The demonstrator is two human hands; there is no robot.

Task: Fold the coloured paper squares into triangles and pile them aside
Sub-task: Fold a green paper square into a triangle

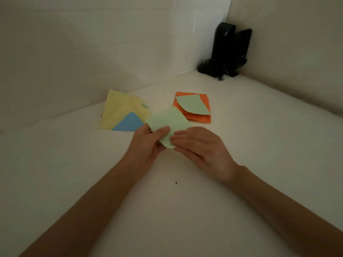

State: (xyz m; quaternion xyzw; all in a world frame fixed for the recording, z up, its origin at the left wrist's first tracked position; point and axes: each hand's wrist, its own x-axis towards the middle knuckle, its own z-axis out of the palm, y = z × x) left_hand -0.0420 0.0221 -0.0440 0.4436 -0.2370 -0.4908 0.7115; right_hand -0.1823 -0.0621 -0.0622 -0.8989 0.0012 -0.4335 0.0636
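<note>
Pinching the green sheet (168, 121) in the left hand (146, 145), thumb on top, fingers curled beneath the left edge. Touching the same sheet at the near corner with the fingertips of the right hand (201, 145), laid fairly straight along the paper; thumb hidden, so cannot tell whether pinching or merely resting there. Held low over the white table (185, 210), straight ahead of the body, flat apart from a slight curve, with no crease showing, far corner pointing away between the two piles.

Partly done, judging by the lie of things. To the left, near the wall, a loose pile of folded triangles (118, 108), mostly yellow, with a blue triangle (130, 124) at the front, just beside the held sheet's left corner. To the right, a stack of orange squares (201, 118) topped by another green square (193, 106) with a curling edge, none of it folded yet. So: several folded and set aside, one in hand waiting for its first fold, a stack left to do; too closely layered to count. Further off, in the corner, a pair of black speakers (228, 51), well apart from the work.
</note>
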